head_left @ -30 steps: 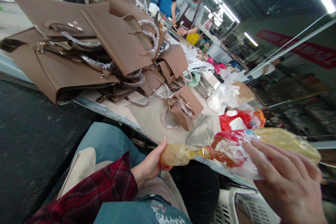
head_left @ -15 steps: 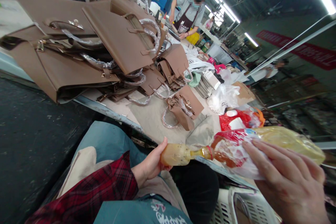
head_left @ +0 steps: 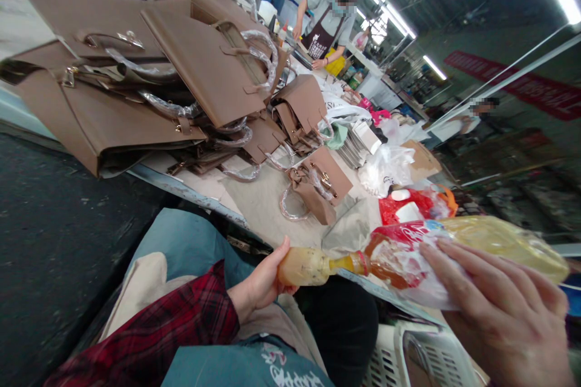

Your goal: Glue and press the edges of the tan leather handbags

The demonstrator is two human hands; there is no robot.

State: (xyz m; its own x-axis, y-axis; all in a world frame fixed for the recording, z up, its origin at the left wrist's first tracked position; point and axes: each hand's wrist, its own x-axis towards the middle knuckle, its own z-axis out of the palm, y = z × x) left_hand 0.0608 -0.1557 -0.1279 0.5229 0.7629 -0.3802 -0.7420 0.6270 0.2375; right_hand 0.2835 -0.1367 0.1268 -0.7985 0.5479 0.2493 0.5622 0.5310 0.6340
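Note:
My left hand (head_left: 261, 284) is closed round a small squeeze bottle (head_left: 305, 266) of cloudy yellow liquid, held level below the table edge. Its neck meets the mouth of a large plastic bottle (head_left: 467, 254) of yellow liquid with a red and white label, tipped on its side. My right hand (head_left: 497, 308) grips that large bottle from below, fingers laid over the label. My left sleeve is red plaid.
Several tan leather handbags (head_left: 136, 84) with plastic-wrapped handles are piled on the work table (head_left: 263, 205); one small handbag (head_left: 315, 184) lies near its front edge. Red and white plastic bags (head_left: 408, 205) lie to the right. A person in an apron (head_left: 329, 18) works farther back. A white basket (head_left: 408, 363) sits below.
Both hands and both bottles stay almost where they were; the view has shifted only slightly.

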